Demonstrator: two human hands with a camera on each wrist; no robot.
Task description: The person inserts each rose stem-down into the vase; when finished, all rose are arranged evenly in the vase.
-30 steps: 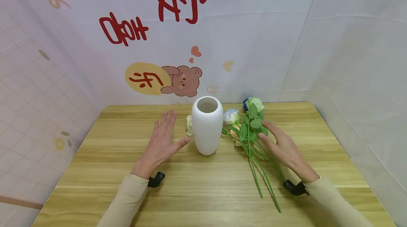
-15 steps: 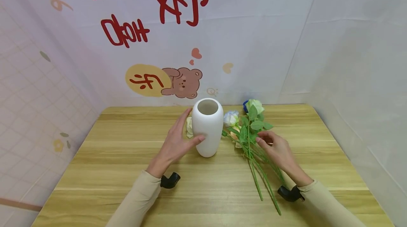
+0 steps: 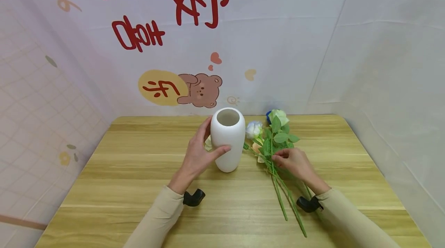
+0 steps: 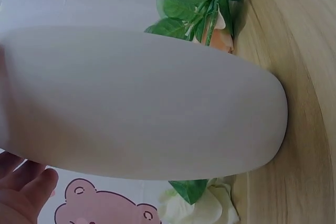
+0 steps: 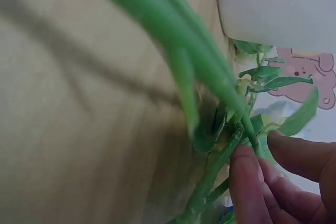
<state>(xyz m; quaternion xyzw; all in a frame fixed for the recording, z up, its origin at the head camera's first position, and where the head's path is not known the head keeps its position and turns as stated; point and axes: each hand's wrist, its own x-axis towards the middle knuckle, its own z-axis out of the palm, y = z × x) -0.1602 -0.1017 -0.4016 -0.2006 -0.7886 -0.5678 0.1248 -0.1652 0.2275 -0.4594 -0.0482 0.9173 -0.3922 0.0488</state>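
Note:
A tall white vase (image 3: 228,143) stands upright on the wooden table. My left hand (image 3: 198,153) holds it from the left, its thumb across the front and its fingers round the back. To the right lies a bunch of artificial roses, among them a pale green rose (image 3: 279,117), a pale blue rose (image 3: 254,129) and a peach rose (image 3: 257,150), their long stems crossing. With thumb and fingertips, my right hand (image 3: 295,163) pinches a green stem (image 5: 239,111) just below the leaves. Behind the vase, a cream rose (image 4: 202,208) is partly hidden.
The wooden table (image 3: 121,186) runs back to a white cloth backdrop (image 3: 288,55) printed with red characters and a bear. Cloth sides rise at left and right. A dark blue rose (image 3: 268,116) shows partly behind the pale green one.
My left hand has come in from the left and taken hold of the vase. My right hand has moved left and down over the roses, its fingers closing onto a stem.

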